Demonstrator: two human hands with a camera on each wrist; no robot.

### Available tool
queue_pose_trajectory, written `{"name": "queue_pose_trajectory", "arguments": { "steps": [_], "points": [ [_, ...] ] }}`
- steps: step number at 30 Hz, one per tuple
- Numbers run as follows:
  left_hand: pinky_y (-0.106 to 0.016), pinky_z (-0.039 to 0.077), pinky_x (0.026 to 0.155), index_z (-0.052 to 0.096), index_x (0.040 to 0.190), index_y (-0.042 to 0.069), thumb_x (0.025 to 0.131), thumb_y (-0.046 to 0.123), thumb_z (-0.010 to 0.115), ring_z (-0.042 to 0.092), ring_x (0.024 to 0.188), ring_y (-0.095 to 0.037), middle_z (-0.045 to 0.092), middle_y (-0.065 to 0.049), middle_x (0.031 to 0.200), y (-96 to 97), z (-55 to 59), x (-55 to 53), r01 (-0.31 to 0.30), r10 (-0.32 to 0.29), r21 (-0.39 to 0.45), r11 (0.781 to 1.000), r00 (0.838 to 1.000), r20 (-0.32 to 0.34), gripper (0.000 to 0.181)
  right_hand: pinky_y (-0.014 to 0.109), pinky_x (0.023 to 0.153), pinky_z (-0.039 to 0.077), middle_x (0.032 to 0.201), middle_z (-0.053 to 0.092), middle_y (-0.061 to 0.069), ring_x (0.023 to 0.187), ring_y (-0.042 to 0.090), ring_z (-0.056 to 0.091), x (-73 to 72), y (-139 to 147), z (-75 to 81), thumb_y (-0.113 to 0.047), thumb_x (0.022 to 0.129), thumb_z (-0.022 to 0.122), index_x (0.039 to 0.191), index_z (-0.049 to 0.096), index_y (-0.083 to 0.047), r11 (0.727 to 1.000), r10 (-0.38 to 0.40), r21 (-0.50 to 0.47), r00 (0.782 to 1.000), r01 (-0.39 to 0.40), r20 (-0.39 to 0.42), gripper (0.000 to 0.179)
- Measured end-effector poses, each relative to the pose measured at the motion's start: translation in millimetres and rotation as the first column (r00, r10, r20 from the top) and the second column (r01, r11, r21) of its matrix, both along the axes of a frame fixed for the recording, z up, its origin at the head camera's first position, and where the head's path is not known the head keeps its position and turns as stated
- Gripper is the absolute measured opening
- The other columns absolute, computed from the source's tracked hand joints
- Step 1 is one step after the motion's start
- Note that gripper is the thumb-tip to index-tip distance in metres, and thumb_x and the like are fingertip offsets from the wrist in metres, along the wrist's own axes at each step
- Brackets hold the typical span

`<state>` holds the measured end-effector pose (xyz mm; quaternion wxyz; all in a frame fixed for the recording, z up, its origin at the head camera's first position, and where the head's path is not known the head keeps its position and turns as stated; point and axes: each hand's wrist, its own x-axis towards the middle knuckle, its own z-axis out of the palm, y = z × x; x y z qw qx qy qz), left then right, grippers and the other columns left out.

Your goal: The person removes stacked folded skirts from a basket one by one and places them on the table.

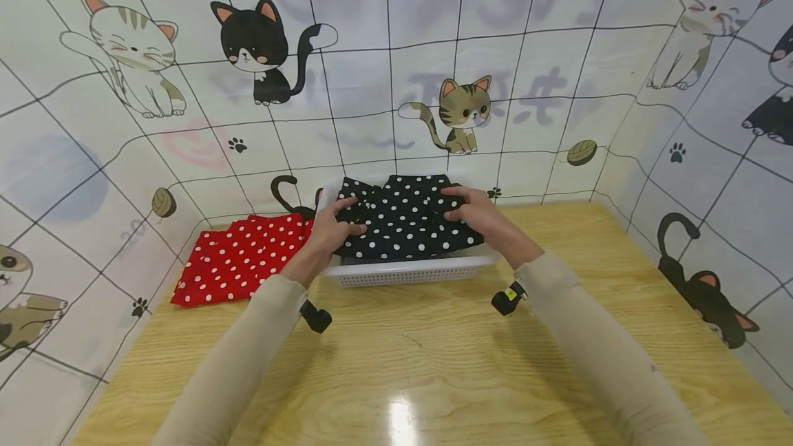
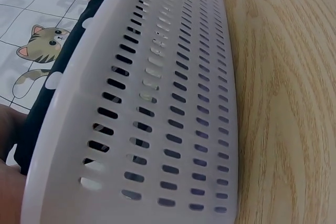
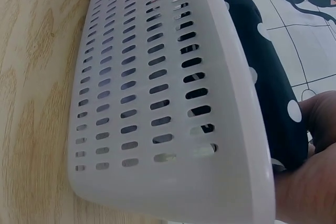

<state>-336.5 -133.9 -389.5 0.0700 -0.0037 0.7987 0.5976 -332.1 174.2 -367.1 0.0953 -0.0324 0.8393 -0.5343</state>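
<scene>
A folded black cloth with white polka dots [image 1: 403,219] lies in the top of a white plastic basket [image 1: 409,272]. My left hand [image 1: 325,236] grips the cloth's left end, thumb toward the front and fingers farther back. At the opposite end my right hand [image 1: 480,215] holds it the same way. In the left wrist view, part of the left hand [image 2: 10,192] shows beside the cloth edge above the basket rim. The right wrist view has the right hand [image 3: 310,187] at the cloth's corner. Whatever lies beneath the cloth is mostly hidden.
A folded red cloth with white dots [image 1: 238,260] lies on the wooden table [image 1: 409,356], left of the basket. Behind and at both sides stands a wall covering with cartoon cats [image 1: 353,122]. A small black camera hangs at each wrist.
</scene>
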Motion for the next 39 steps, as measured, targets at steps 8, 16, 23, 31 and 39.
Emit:
{"name": "queue_pose_trajectory", "arguments": {
  "steps": [8, 16, 23, 31, 39],
  "points": [
    [-0.043, 0.047, 0.115, 0.047, 0.156, 0.023, 0.09, 0.001, 0.071, 0.057, 0.133, -0.029, 0.034, -0.009, 0.164, 4.6, 9.2, 7.8, -0.028, 0.031, 0.08, 0.996, 0.999, -0.04, 0.073, 0.056, 0.128, 0.022, 0.171, 0.026, 0.014, 0.157, 0.037, 0.027, 4.4, 5.1, 7.4, -0.003, 0.097, 0.06, 0.157, 0.044, -0.012, 1.0, -0.015, -0.008, 0.998, 0.015, -0.059, 0.063],
    [-0.044, 0.046, 0.116, 0.05, 0.154, 0.022, 0.09, 0.0, 0.073, 0.055, 0.136, -0.028, 0.036, -0.009, 0.162, 6.8, 24.9, 13.0, -0.038, 0.052, 0.114, 0.993, 0.991, -0.121, 0.072, 0.052, 0.122, 0.036, 0.168, 0.033, 0.013, 0.145, 0.035, 0.044, 8.4, 8.7, 22.1, -0.001, 0.099, 0.059, 0.158, 0.043, -0.013, 0.998, -0.006, -0.07, 0.995, -0.001, -0.097, 0.062],
    [-0.043, 0.047, 0.115, 0.051, 0.154, 0.024, 0.09, 0.0, 0.073, 0.054, 0.136, -0.027, 0.035, -0.008, 0.162, 13.1, 33.8, 16.2, -0.047, 0.066, 0.141, 0.989, 0.988, -0.137, 0.072, 0.049, 0.116, 0.042, 0.166, 0.036, 0.014, 0.141, 0.035, 0.049, 10.8, 13.8, 35.0, -0.002, 0.099, 0.059, 0.158, 0.043, -0.013, 0.999, -0.006, -0.048, 0.993, 0.001, -0.116, 0.062],
    [-0.041, 0.05, 0.112, 0.05, 0.154, 0.028, 0.092, 0.004, 0.072, 0.06, 0.13, -0.026, 0.037, -0.009, 0.157, 26.2, 36.7, 20.6, -0.035, 0.054, 0.138, 0.99, 0.989, -0.137, 0.07, 0.043, 0.108, 0.046, 0.17, 0.029, 0.011, 0.137, 0.035, 0.051, 13.4, 28.5, 41.0, -0.005, 0.1, 0.059, 0.158, 0.043, -0.015, 1.0, -0.004, 0.002, 0.991, 0.004, -0.134, 0.061],
    [-0.042, 0.043, 0.119, 0.051, 0.153, 0.03, 0.089, 0.005, 0.074, 0.048, 0.144, -0.022, 0.04, -0.003, 0.164, 42.0, 40.1, 19.4, -0.036, 0.046, 0.072, 0.997, 0.987, -0.152, 0.073, 0.042, 0.107, 0.045, 0.17, 0.03, 0.012, 0.137, 0.035, 0.051, 16.5, 44.1, 46.7, -0.006, 0.101, 0.059, 0.159, 0.041, -0.015, 0.999, -0.012, 0.031, 0.99, 0.017, -0.143, 0.062]
  ]
}}
